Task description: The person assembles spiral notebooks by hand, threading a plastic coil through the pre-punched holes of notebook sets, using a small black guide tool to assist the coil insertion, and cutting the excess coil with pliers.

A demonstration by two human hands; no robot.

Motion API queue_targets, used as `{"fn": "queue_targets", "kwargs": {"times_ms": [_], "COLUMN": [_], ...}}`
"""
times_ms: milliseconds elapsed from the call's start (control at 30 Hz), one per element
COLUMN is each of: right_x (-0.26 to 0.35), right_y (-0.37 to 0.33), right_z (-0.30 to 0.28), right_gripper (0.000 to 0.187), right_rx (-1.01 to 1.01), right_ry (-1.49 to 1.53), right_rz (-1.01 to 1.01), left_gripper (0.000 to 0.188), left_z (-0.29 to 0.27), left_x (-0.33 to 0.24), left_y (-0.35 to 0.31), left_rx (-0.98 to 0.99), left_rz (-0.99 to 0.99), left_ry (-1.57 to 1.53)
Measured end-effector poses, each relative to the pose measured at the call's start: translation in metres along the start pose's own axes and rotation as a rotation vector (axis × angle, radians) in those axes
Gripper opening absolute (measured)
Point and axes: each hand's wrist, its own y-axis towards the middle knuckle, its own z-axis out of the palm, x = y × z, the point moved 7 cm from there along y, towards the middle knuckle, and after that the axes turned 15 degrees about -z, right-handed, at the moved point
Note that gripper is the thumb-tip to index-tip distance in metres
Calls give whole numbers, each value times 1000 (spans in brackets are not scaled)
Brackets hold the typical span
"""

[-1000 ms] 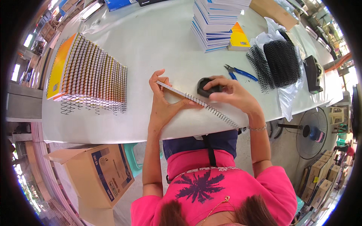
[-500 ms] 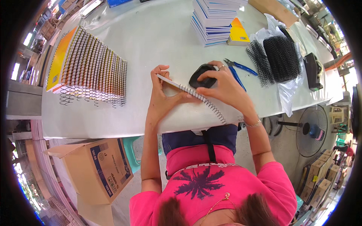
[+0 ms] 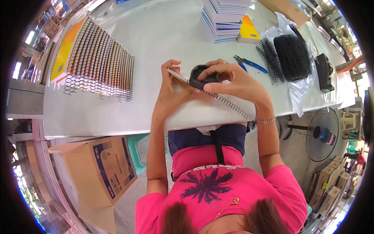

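Above the near table edge, my left hand grips a thin notebook by its side, tilted with its spine toward me. A dark wire coil runs along that spine, its loose tail trailing out to the right past the notebook. My right hand is wrapped round a black, rounded handheld tool, whose exact kind I cannot make out. The tool sits against the coiled spine, covering part of it. Just beyond my right hand lie blue-handled cutting pliers, partly hidden by it.
A row of coil-bound yellow notebooks stands at left. Stacked books and a yellow-covered one are at the back. Black coils lie on white wrapping at right, beside a black tape dispenser. Below are a carton and a fan.
My right hand has brought the black tool left onto the notebook's spine. Before, it was held just beyond the coil. The whole view has shifted slightly.
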Motion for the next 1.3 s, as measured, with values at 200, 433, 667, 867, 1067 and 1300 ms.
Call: {"fn": "queue_targets", "kwargs": {"times_ms": [200,433,667,867,1067,1300], "right_x": [-26,-8,-29,-14,-21,-22], "right_y": [-3,-10,-8,8,5,3], "right_z": [-3,-7,-15,-9,-8,0], "right_gripper": [32,29,35,36,40,35], "right_rx": [-58,-120,-181,-25,-34,-3], "right_ry": [2,208,42,-591,-116,-243], "right_rz": [150,123,108,-55,29,101], "left_gripper": [89,75,64,63,67,72], "left_z": [1,4,9,7,8,9], "left_x": [2,-1,0,3,10,7], "left_y": [-2,-2,-2,-2,-1,-7], "left_rx": [59,64,98,133,138,179], "left_rz": [-35,-1,-7,-40,-36,-61], "left_ry": [-56,-19,4,-68,-42,-96]}}
